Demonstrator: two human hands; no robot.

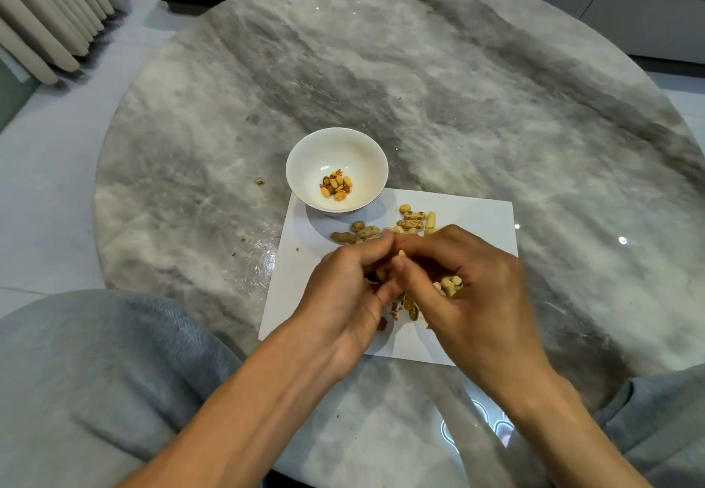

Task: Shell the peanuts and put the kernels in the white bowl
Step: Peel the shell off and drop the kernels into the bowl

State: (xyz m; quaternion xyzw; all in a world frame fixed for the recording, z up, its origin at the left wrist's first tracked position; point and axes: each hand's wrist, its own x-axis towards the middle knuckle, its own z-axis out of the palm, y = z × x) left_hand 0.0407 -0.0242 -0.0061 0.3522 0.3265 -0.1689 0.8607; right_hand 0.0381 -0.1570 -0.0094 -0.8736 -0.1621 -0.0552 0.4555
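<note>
A white bowl (337, 151) stands on the far left corner of a white paper sheet (477, 216) and holds several kernels (337, 184). Unshelled peanuts (412, 218) lie on the sheet just behind my hands. My left hand (343, 285) and my right hand (469, 277) meet fingertip to fingertip over the sheet, pinching a peanut that is mostly hidden between them. Pale kernels (450, 284) show in the curled fingers of my right hand. Broken shell pieces (406, 306) lie on the paper under my hands.
The round grey marble table (457, 87) carries a few shell crumbs (260, 181) left of the bowl. My knees in grey trousers (95, 373) sit at the table's near edge. A curtain (45, 10) hangs at the far left.
</note>
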